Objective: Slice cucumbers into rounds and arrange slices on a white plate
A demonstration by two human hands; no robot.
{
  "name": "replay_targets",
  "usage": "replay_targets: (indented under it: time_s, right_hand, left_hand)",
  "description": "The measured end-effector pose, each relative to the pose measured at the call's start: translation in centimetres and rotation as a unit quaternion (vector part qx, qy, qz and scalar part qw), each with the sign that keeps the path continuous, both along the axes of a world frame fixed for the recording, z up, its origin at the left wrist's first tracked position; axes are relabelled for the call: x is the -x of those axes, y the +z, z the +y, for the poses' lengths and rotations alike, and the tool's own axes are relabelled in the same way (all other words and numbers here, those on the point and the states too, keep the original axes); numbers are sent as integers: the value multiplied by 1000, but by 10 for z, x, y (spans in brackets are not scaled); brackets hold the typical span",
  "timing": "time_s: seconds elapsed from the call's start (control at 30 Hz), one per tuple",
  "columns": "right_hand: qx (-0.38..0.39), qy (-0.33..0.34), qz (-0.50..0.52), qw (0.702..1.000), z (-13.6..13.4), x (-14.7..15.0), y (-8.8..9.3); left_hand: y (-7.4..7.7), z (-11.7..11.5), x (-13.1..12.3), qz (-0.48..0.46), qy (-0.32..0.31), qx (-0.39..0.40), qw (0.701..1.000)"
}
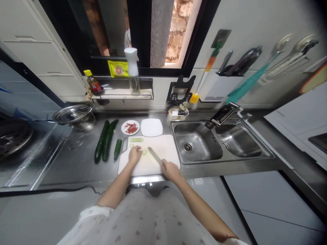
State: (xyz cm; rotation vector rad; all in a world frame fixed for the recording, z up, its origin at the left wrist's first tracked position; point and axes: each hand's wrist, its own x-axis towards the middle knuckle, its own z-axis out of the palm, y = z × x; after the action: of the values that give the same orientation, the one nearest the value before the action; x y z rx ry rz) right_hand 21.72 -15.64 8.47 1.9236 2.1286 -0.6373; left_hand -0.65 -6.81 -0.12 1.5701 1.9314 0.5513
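Note:
A white cutting board (163, 144) lies on the counter in front of me. My right hand (170, 169) grips a knife (154, 156) by its handle, the blade pointing away and to the left over the board. On the board's left half is my left hand (135, 155), its fingers curled in. Its fingertips are close beside a cucumber slice (144, 152); whether they hold anything is too small to tell. Another slice (131, 145) lies just beyond that hand. A row of overlapping cucumber slices (136, 140) runs along the board's far left edge.
Left of the board lie a short cucumber piece (118, 149) and two whole cucumbers (105, 141). Behind it stand a plate of red chopped pieces (123, 128) and a white square dish (151, 127). A lidded pot (81, 119) is far left, a double sink (201, 143) right.

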Motion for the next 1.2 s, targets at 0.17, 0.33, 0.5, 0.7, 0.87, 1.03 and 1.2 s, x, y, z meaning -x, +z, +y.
replay_targets:
  time_s: [0.17, 0.33, 0.5, 0.7, 0.87, 1.03, 1.2]
  right_hand:
    - [8, 37, -18, 999, -6, 5, 4]
    - [20, 50, -25, 998, -5, 8, 7]
    - [33, 56, -26, 998, -4, 11, 8]
    - [38, 59, -33, 997, -4, 14, 10]
    - [39, 61, -38, 997, -5, 18, 7]
    - [48, 68, -36, 996, -3, 20, 3]
    - [51, 81, -33, 995, 1, 20, -2]
  left_hand:
    - [-1, 3, 1, 0, 8, 15, 1000]
    - [-3, 7, 0, 9, 15, 26, 1000]
    - [-2, 8, 0, 10, 20, 37, 999]
    - [-2, 9, 0, 9, 22, 42, 999]
    - [-3, 9, 1, 11, 20, 39, 999]
    - [-3, 10, 2, 13, 16, 44, 999]
    - [-2, 10, 2, 10, 14, 44, 999]
